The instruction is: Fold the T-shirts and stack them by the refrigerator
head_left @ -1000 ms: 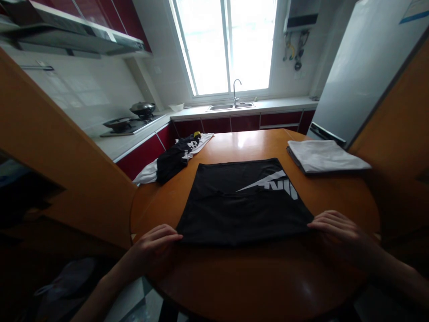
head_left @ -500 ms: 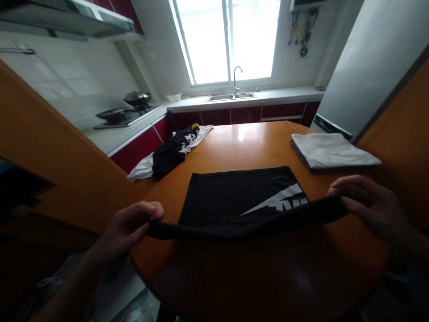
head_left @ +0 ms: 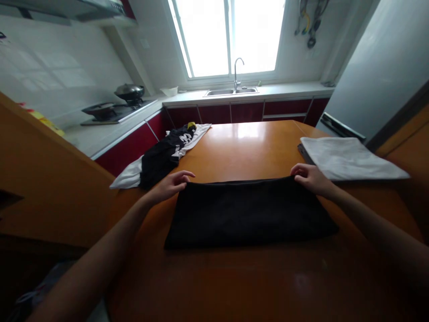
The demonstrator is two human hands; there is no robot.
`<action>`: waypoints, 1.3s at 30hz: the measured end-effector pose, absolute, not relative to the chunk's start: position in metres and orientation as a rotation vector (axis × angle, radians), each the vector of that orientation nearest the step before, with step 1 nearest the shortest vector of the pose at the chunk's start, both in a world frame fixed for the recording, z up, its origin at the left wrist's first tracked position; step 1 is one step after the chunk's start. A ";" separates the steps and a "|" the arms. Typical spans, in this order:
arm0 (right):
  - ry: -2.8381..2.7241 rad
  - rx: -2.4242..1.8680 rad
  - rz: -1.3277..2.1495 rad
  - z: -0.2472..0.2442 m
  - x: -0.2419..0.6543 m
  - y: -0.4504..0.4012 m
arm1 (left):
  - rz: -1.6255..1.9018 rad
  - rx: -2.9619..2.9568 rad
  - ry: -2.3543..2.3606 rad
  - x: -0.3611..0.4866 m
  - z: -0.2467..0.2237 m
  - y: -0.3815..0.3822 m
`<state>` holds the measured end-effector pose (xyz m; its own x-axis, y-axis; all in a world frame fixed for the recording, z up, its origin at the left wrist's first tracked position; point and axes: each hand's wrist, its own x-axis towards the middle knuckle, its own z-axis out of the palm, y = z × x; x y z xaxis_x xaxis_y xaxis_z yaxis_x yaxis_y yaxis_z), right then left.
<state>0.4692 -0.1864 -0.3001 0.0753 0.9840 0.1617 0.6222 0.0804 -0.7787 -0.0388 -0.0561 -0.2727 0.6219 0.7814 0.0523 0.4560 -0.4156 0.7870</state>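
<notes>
A folded black shirt (head_left: 248,214) lies as a wide strip on the wooden table, its plain side up and its printed part hidden. My left hand (head_left: 170,185) is at the far left corner, thumb pinching the fabric edge while the forefinger stretches out above it. At the far right corner, my right hand (head_left: 310,176) has its thumb and fingers closed on the edge. Between the two hands the far edge runs nearly straight, sagging slightly.
A crumpled black-and-white shirt (head_left: 164,154) lies along the table's left edge. Folded white cloth (head_left: 351,156) rests at the right. Beyond the wooden table (head_left: 248,152) are a sink (head_left: 219,92), a hob with pans (head_left: 129,91) and a fridge (head_left: 375,76).
Both hands have moved away from me, carrying the near edge of the black shirt over to its far edge. The white print is now covered. My view has shifted slightly.
</notes>
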 end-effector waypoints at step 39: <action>-1.880 -1.724 0.839 -0.305 0.484 -0.165 | 0.277 2.290 1.168 -0.026 -0.281 -0.039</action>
